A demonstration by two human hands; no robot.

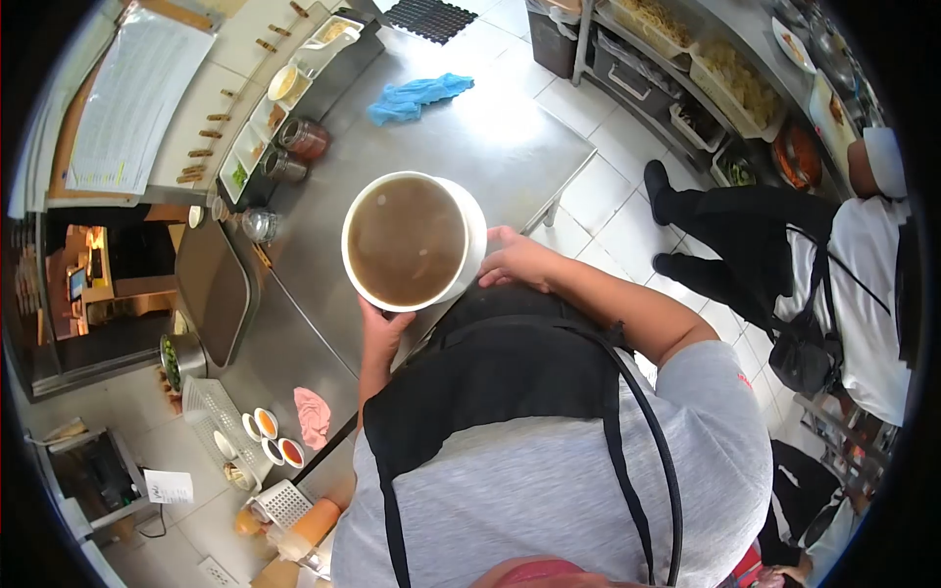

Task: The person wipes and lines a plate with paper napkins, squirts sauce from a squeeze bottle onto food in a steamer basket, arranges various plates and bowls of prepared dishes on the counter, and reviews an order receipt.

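A white bowl (pixel 475 230) full of brown broth (pixel 409 242) is held up in front of my apron, over the near edge of the steel table. My left hand (pixel 385 321) grips it from below on the near left side, with most of its fingers hidden beneath. On the right, my right hand (pixel 515 261) is at the bowl's outer wall, its fingers curled against the side. The broth's surface shows a few pale spots.
The steel table (pixel 333 167) carries a blue cloth (pixel 421 98), jars (pixel 305 139), a brown tray (pixel 213 284), a pink cloth (pixel 312 416) and small sauce bowls (pixel 266 423). A co-worker (pixel 843 274) stands at right beside shelves holding food tubs (pixel 735 83).
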